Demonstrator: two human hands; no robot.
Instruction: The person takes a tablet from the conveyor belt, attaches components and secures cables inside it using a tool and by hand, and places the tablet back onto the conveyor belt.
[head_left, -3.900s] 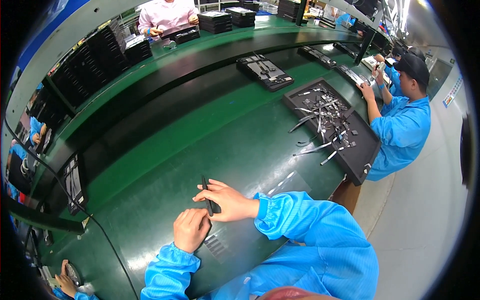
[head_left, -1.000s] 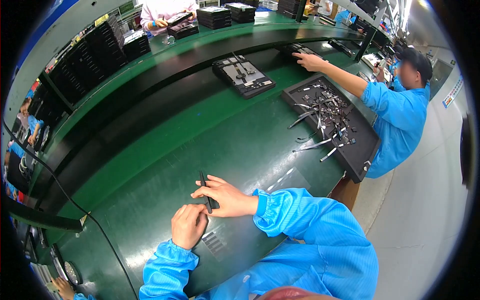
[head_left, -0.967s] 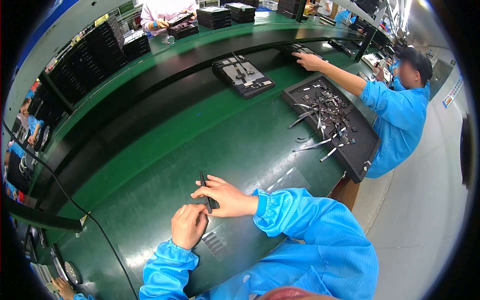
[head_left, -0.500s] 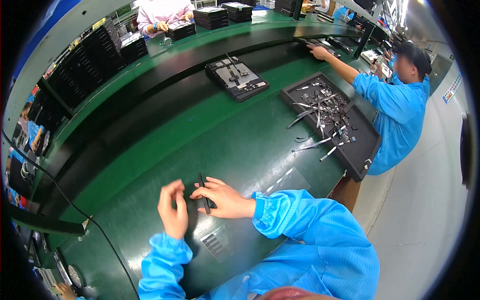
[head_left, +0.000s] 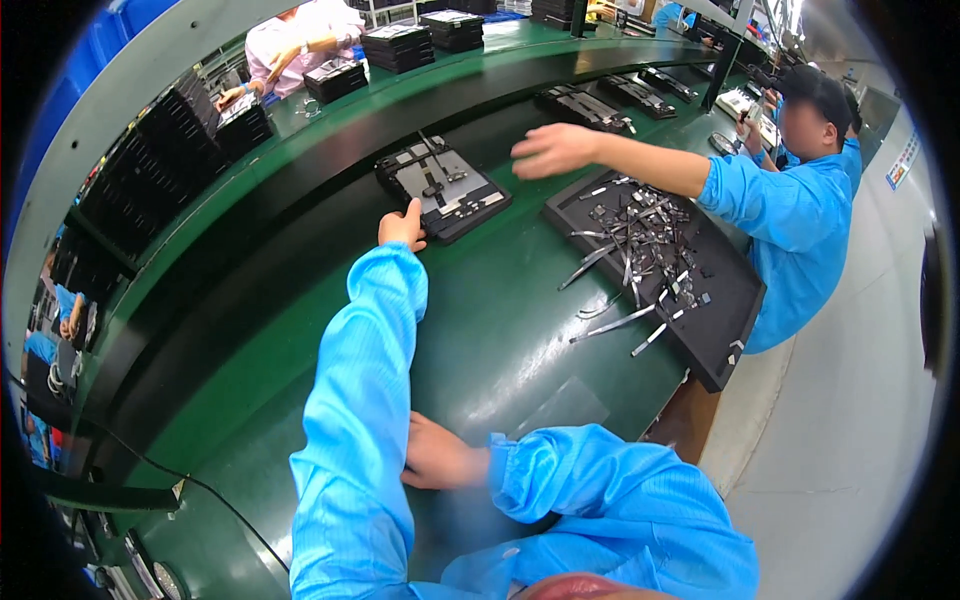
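My left hand (head_left: 403,228) reaches far across the bench. Its thumb lies on the near left edge of a black tray (head_left: 478,220) that carries flat grey and black electronic parts, and its fingers close on that edge. Low in the middle, my right hand (head_left: 447,458) rests near the bench top. My left sleeve (head_left: 365,400) hides its fingers, so what they hold does not show.
Right of centre, a large black bin (head_left: 728,290) holds many loose ribbon cables and small parts, some hanging over its side. Across it stretches a co-worker's hand (head_left: 558,150). A clear plastic sheet (head_left: 565,408) lies near my right sleeve. More loaded trays (head_left: 588,106) stand farther back.
My left hand has gone from near my right hand to the tray and taken its edge. The tweezers in my right hand are now out of sight. The co-worker's hand has swung left.
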